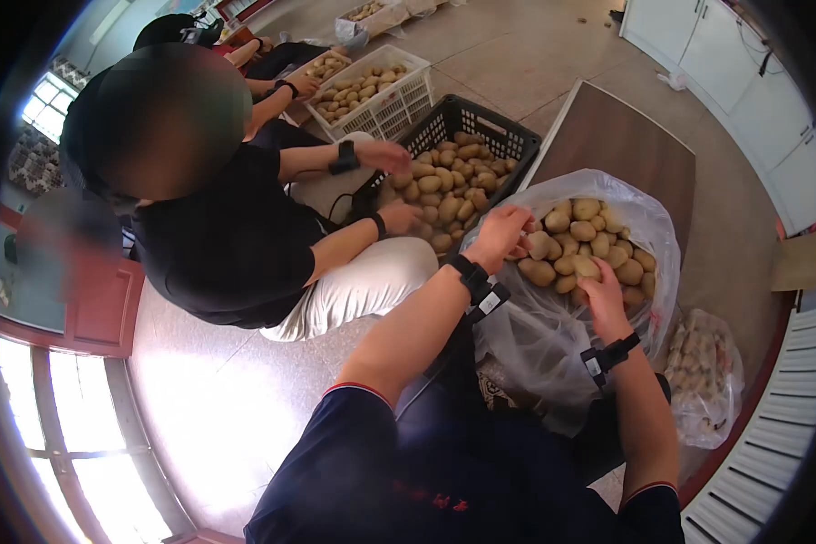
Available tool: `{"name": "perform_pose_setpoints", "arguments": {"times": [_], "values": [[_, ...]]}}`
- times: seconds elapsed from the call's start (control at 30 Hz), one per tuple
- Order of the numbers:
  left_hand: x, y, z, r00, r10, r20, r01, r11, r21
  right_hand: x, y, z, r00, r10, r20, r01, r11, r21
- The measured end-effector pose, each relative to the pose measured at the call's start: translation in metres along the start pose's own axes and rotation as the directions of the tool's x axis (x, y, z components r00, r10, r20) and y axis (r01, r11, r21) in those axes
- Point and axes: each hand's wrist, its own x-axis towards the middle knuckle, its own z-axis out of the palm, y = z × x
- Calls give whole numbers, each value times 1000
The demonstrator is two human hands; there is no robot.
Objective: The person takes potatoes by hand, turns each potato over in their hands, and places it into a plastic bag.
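Observation:
A clear plastic bag [553,335] in front of me lies open, full of potatoes [598,227]. At its left rim my left hand [503,238] is closed, its curled fingers against a potato [539,245]; part of the grip is hidden. My right hand [607,304] pinches another potato [587,268] at the near side of the heap. To the left of the bag stands a black crate [528,138] of potatoes, close to my left hand.
Beside me a person in a black shirt [218,236] reaches toward the black crate. Behind it is a white crate [417,82] with potatoes. A brown board [612,136] lies beyond the bag, and a second filled plastic bag [705,372] sits at the right.

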Motion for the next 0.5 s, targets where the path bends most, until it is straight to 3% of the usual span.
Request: {"name": "perform_pose_setpoints", "arguments": {"times": [0.07, 0.1, 0.17, 0.3, 0.37, 0.4, 0.5], "values": [[-6, 2, 5, 998, -49, 49, 42, 990, 136, -12, -21, 19, 972, 34, 232, -91, 967, 236], [-9, 2, 5, 997, -54, 52, 47, 989, 137, -17, -29, 28, 973, 39, 229, -94, 967, 237], [-15, 3, 5, 978, -5, 210, -58, 955, 290, -24, -43, 45, 941, 77, 328, -170, 949, 267], [-10, 1, 13, 958, -170, 229, 118, 967, 226, -23, -55, 63, 944, 86, 318, -159, 965, 210], [1, -8, 2, 840, -242, 485, 179, 969, 172, -15, -46, 65, 960, 30, 277, -91, 973, 210], [2, -6, 1, 830, -251, 499, 187, 966, 176, -12, -43, 64, 969, -27, 247, -25, 978, 206], [-1, 5, 0, 884, -319, 341, 255, 941, 221, -10, -39, 58, 978, -46, 203, 12, 986, 165]]}}
